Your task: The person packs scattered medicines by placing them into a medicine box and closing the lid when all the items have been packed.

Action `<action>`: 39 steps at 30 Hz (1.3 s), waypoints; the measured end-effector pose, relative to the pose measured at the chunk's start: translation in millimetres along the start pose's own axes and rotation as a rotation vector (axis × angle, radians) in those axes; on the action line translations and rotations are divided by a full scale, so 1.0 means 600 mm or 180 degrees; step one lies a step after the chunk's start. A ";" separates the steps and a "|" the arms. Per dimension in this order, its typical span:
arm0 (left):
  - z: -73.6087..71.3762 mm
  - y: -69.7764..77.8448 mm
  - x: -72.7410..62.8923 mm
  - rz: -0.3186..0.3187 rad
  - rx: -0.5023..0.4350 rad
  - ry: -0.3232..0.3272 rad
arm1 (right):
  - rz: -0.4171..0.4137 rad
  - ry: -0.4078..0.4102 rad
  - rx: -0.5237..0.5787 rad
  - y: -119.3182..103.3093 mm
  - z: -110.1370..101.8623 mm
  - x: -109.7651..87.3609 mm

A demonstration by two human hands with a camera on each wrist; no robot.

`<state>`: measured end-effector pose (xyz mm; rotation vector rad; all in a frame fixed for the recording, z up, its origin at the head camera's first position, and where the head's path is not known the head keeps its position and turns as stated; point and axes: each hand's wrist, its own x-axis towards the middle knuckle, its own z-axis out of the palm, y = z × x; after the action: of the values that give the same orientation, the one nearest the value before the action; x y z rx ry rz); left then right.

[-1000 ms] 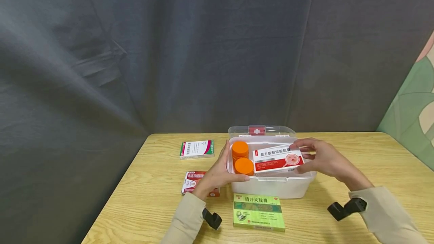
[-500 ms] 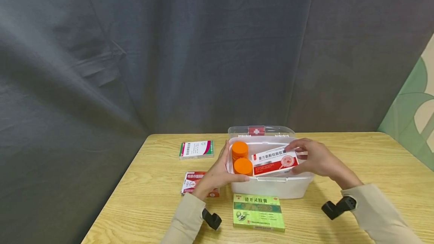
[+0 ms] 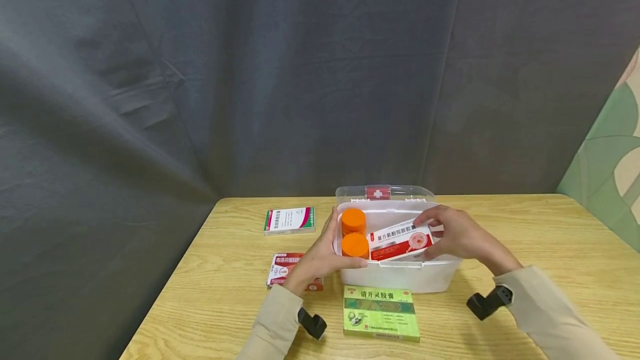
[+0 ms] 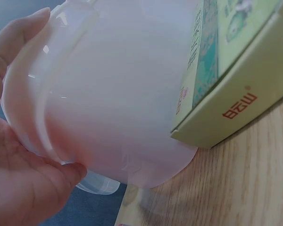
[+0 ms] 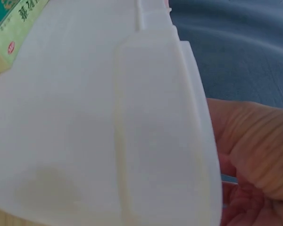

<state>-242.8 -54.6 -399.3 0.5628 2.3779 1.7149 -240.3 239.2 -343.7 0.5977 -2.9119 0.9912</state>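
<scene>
In the head view, my right hand [image 3: 457, 236] pinches the right end of a red-and-white medicine box [image 3: 399, 239]. That carton slants inside a white plastic first-aid box [image 3: 402, 278], its left end low beside two orange-capped bottles [image 3: 355, 244]. My left hand [image 3: 320, 253] grips the left end of the first-aid box, thumb along the front rim, fingers along the side. From the left wrist, that hand [image 4: 26, 174] is seen curled round the translucent wall [image 4: 118, 84]. In the right wrist view, the first-aid box's wall [image 5: 75, 113] hides the carton and the fingertips of my right hand [image 5: 254, 150].
A green medicine box [image 3: 381, 314] lies just in front of the first-aid box. To the left are a red medicine box [image 3: 285, 268], partly behind my left wrist, and a white, green and pink one [image 3: 290, 220]. The clear lid [image 3: 400, 193] stands raised at the back.
My right hand has moved left and slightly down with the red-and-white medicine box, which is lower in the first-aid box and closer to the bottles. My left hand has stayed in place.
</scene>
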 end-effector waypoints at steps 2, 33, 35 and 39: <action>0.000 -0.001 0.000 -0.0004 0.0015 0.0003 | 0.0029 -0.0061 -0.0075 -0.002 0.000 0.003; -0.001 -0.010 0.004 0.0136 -0.0115 -0.0050 | -0.0002 -0.0783 -0.0875 0.000 0.025 0.043; -0.001 -0.008 0.005 0.0157 -0.0136 -0.0065 | -0.0088 -0.0813 -0.0956 0.003 0.028 0.043; 0.000 -0.004 0.007 0.0171 -0.0164 -0.0068 | -0.0260 -0.0877 -0.1114 0.007 0.031 0.043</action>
<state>-247.0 -53.8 -401.4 0.6394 2.3173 1.7774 -263.8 222.1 -357.4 0.8793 -3.1512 0.3996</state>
